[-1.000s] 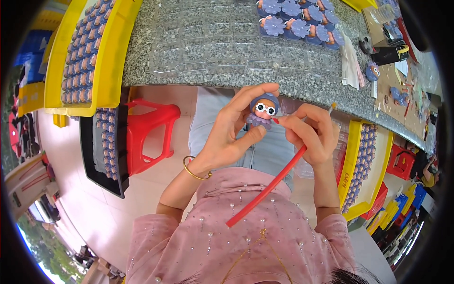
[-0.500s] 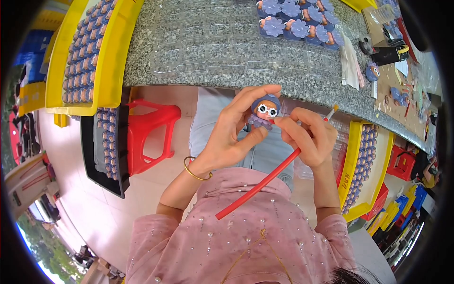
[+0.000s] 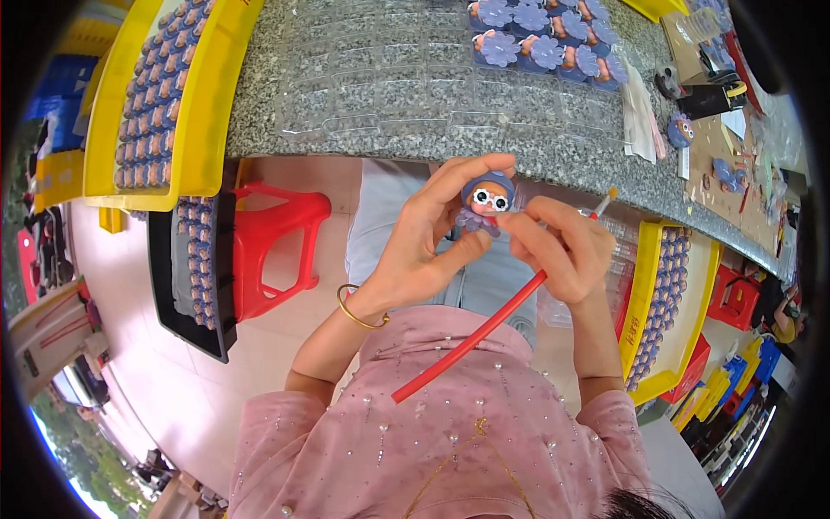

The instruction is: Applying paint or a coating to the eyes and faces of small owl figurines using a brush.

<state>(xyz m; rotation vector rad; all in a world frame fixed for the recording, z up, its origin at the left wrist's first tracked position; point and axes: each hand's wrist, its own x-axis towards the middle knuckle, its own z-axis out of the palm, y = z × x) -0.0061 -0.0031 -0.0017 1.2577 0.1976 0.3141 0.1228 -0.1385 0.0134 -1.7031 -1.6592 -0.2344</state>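
Note:
Near the front edge of the table, my left hand [image 3: 417,240] curls round a small doll figure [image 3: 486,206], gripping it upright. The figure wears a blue-purple cap, white-rimmed glasses and a ruffled purple collar. My right hand [image 3: 566,246] is closed on a red-handled paintbrush [image 3: 467,340]. Its brown bristles point up and away past the knuckles, while the handle slants down to the left across my shirt. Part of the brush is hidden by the fingers. The right fingertips meet the figure's lower face, where a bit of red shows; I cannot tell what it is.
Clear plastic trays [image 3: 380,91] cover the granite table, with several flower-topped figures [image 3: 545,54] at the right. Yellow bins of figures [image 3: 201,130] stand left and right [image 3: 705,320]. A red stool [image 3: 275,246] is below the table. White tissue [image 3: 638,117] lies near a brown board [image 3: 705,177].
The figure has tilted slightly in my left hand. My right fingertips and the brush have shifted only a little.

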